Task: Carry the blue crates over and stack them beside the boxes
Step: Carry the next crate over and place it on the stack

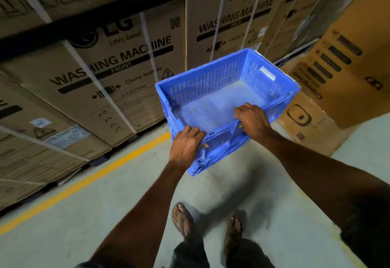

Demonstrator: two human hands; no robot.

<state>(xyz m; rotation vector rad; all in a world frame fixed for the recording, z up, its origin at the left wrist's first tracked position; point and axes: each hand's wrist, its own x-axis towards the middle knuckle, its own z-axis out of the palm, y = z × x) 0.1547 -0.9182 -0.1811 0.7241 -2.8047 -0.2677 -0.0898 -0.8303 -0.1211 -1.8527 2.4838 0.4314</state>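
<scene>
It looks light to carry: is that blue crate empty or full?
Empty. The crate shows its bare blue floor from wall to wall, with nothing lying in it.

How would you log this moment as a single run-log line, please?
phase: carrying | left hand: grips blue crate near rim | right hand: grips same rim | crate: empty, off floor | ahead: washing machine boxes

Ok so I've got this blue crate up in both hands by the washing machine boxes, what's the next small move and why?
Probably lower the blue crate straight down onto the floor. The left hand and right hand both grip its near rim, it hangs empty above the floor, and the washing machine boxes stand right beside it, so little carrying seems left.
</scene>
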